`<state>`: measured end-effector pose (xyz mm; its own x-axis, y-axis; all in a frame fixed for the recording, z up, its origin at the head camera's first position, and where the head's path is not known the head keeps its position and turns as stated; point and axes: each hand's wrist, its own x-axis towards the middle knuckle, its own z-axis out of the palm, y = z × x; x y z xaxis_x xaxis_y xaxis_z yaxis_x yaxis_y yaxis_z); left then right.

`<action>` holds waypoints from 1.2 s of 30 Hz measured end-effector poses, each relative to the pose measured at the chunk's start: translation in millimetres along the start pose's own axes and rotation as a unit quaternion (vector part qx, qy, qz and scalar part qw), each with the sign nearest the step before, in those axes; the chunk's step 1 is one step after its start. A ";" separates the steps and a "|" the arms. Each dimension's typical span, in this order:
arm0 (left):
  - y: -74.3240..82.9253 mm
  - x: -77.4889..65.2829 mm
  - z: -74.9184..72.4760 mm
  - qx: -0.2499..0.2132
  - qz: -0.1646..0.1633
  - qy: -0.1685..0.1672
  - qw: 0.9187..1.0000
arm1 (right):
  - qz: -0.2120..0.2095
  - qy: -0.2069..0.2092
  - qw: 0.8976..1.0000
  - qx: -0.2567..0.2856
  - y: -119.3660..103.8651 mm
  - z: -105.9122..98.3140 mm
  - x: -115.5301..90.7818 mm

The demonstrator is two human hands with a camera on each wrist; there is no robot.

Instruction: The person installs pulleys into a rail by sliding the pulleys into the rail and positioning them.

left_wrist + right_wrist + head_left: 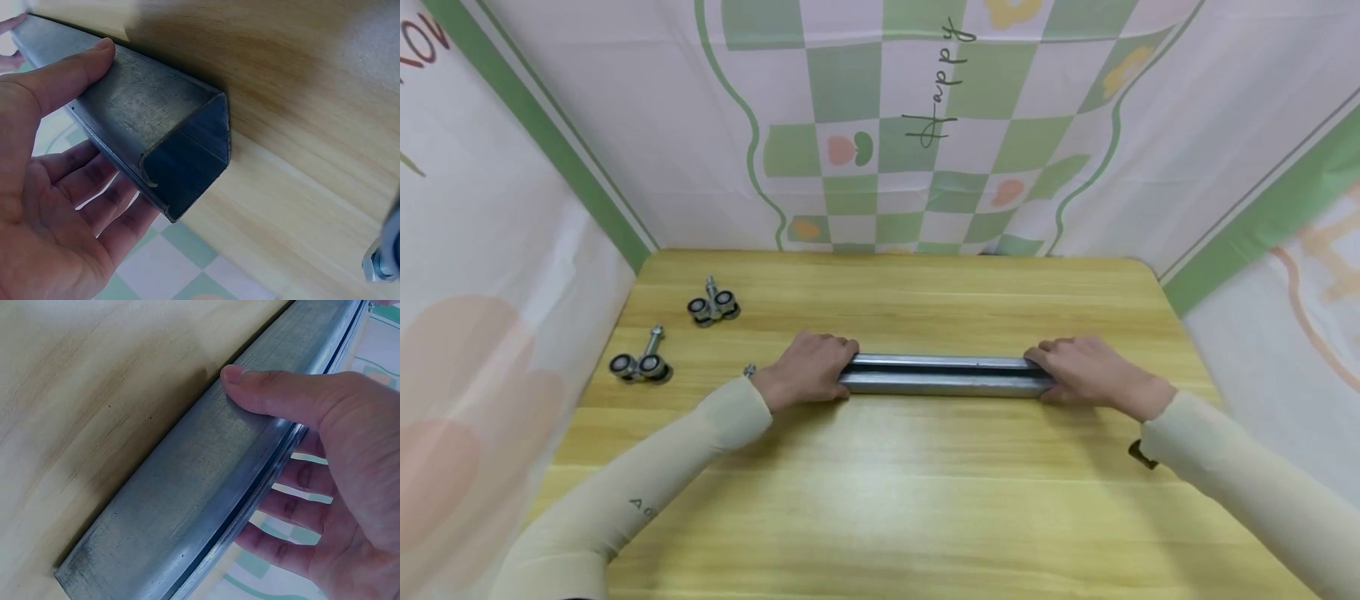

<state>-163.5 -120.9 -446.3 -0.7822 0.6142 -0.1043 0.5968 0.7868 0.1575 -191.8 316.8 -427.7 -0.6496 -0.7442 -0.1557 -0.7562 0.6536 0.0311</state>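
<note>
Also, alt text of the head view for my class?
A person's left hand and right hand grip a slotted metal rail near its ends, on a wooden table. Left of it sit two roller trolleys and a partly hidden bolt; a green-checked cloth hangs behind.

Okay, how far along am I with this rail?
Done: the metal rail is already slot-up. In hand: the left hand and right hand grip it near its ends. Remaining, probably: fitting the roller pieces, since two lie apart on the table and none shows at the rail's open left end.
</note>
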 end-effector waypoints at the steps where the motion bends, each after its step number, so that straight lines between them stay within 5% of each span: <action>1: 0.1 -0.1 -0.1 -0.002 -0.001 -0.001 1.000 | 0.000 -0.001 1.000 0.002 -0.8 -0.2 -0.4; 31: -0.1 -7.2 -3.2 -0.034 -0.027 -0.019 0.999 | 0.049 0.014 0.998 0.040 -5.7 8.9 -8.6; 36: -9.0 -16.7 -12.9 -0.062 -0.041 0.017 0.997 | 0.054 0.018 0.997 0.051 -5.2 10.0 -11.8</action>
<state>-158.1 -139.0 -433.2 -0.8347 0.5436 -0.0880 0.5053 0.8196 0.2701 -179.4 323.5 -435.9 -0.7306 -0.6718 -0.1221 -0.6708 0.7396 -0.0555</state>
